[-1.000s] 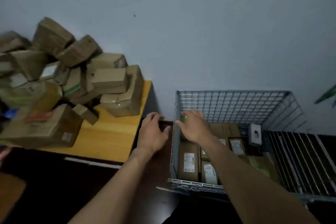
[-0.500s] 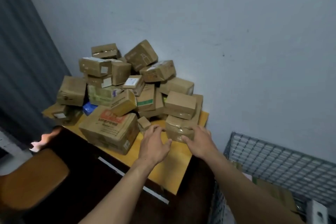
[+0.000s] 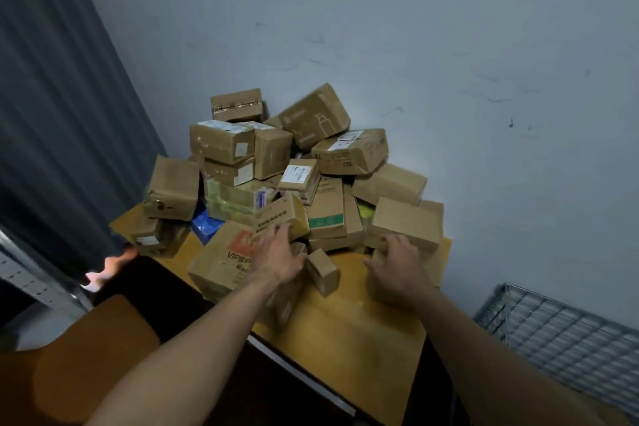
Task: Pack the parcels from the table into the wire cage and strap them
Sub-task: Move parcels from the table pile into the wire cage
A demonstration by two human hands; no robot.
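Now both hands are at the parcels [image 3: 311, 162], piled on the yellow table [image 3: 352, 325] by the wall. L hand [image 3: 280, 258] has its fingers out fairly flat, touching a small tipped box [image 3: 281, 214] just above a big box [image 3: 221, 263] w/ red print. R hand [image 3: 397, 268] lies on a plain box [image 3: 432, 270] at the table's right end; can't tell if it grips. Wire cage [image 3: 560, 325] stands to the right, lower down.

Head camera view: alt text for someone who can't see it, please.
A person's left hand and right hand reach into a heap of cardboard parcels on a yellow table against a wall; a wire cage stands at lower right.
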